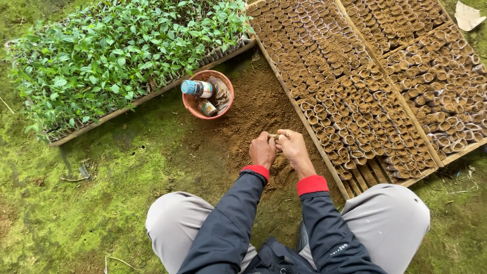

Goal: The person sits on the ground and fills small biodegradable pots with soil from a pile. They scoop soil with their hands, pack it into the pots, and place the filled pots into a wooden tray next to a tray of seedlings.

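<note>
Fingers point(280, 137) of both hands pinch a seemingly crosswise leaf pot point(274, 136).

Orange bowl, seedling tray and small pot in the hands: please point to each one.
orange bowl point(191, 103): head view, left rim.
seedling tray point(111, 56): head view, leaves near its middle.
small pot point(274, 136): head view, the end showing between both hands' fingers.

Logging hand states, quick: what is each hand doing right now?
Left hand: closed on one end of a small tan rolled paper tube.
Right hand: closed on the same tube's other end.
</note>
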